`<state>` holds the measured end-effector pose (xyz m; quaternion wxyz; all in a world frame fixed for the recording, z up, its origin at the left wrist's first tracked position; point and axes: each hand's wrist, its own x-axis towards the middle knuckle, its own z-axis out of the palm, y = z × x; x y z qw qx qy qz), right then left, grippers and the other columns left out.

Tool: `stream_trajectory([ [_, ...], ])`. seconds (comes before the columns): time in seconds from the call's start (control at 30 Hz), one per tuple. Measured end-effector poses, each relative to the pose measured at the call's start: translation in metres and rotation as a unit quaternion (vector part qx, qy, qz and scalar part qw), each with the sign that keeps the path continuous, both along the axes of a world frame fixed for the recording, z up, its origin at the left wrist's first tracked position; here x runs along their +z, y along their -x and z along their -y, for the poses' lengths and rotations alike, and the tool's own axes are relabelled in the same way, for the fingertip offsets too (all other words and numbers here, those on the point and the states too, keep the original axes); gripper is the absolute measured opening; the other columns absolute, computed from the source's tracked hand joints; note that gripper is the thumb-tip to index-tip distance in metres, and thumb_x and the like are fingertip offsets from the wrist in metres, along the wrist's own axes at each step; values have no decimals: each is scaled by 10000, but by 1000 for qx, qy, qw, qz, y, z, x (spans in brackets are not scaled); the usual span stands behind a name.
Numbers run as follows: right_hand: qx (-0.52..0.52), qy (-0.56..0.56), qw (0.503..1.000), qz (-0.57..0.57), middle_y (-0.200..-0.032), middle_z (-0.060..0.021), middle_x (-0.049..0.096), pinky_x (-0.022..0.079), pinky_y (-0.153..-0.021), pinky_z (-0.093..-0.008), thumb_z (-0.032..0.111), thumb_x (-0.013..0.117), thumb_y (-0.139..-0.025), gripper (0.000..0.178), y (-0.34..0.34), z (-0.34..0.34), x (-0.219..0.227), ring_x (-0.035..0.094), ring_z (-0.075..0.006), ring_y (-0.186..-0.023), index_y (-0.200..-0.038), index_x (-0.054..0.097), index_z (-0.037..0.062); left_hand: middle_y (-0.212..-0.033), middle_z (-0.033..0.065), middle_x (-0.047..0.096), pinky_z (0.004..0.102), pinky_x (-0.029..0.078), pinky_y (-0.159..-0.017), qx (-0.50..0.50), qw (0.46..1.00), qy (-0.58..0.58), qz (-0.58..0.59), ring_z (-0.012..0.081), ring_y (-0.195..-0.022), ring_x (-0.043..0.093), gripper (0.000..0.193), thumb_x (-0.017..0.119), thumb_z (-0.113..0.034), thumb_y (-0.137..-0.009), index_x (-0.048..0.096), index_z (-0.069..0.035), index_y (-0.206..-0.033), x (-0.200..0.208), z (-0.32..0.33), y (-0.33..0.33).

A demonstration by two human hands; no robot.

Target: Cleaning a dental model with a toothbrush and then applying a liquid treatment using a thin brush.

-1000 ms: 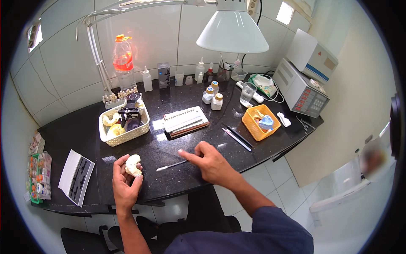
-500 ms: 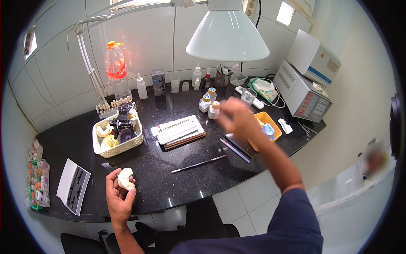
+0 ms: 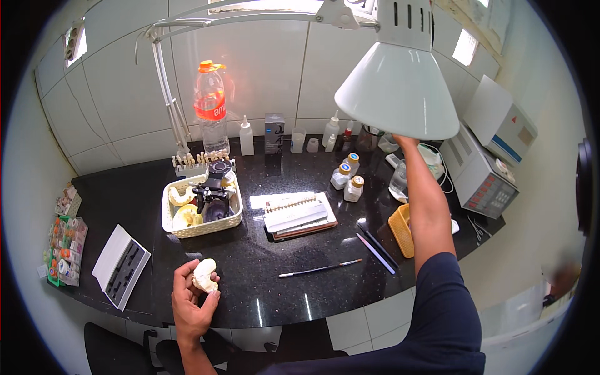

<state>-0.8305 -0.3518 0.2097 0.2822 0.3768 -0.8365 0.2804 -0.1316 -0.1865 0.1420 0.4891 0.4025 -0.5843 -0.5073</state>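
Fingers (image 3: 184, 271) of your left hand (image 3: 192, 315) clamp the cream horseshoe-shaped dental cast (image 3: 205, 276) over the bench's (image 3: 250, 294) near side; the white lampshade (image 3: 400, 94) hides your right hand, so you cannot tell if its fingers are apart or together. Getting hold of the cast looks done; the paintbrush (image 3: 320, 269) lies unheld on the bench and three jars (image 3: 354, 190) stand capped, while how much work remains does not show.
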Motion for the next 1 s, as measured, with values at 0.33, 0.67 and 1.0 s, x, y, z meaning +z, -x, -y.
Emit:
stream_trajectory([
  [0.33, 162, 324, 929, 80, -1275, -142, 747, 619, -972, -449, 286, 757, -994, 441, 49, -15, 53, 774, -300, -1069, -1370, 655, 80, -1320, 170, 694, 308, 596, -971, -24, 999, -34, -30, 204, -1193, 711, 687, 702, 120, -893, 445, 19, -1522, 0, 1, 0],
  [0.67, 501, 264, 794, 223, -818, -24, 548, 528, -633, -250, 375, 500, -1189, 308, -216, -274, 74, 545, -85, -646, -1093, 509, 82, -1366, 165, 688, 356, 548, -1113, -84, 989, -29, -117, 223, -1242, 717, 694, 735, 76, -919, 440, -8, -1542, 4, 14, -4],
  [1.0, 669, -169, 712, 134, -1021, -159, 642, 542, -747, -418, 45, 655, -1039, 247, -429, -219, 10, 677, -315, -850, -1278, 719, 43, -1361, 174, 693, 342, 576, -1084, -60, 980, -17, -188, 215, -1245, 713, 661, 758, 36, -952, 438, -1, -1530, -5, 0, -18],
])
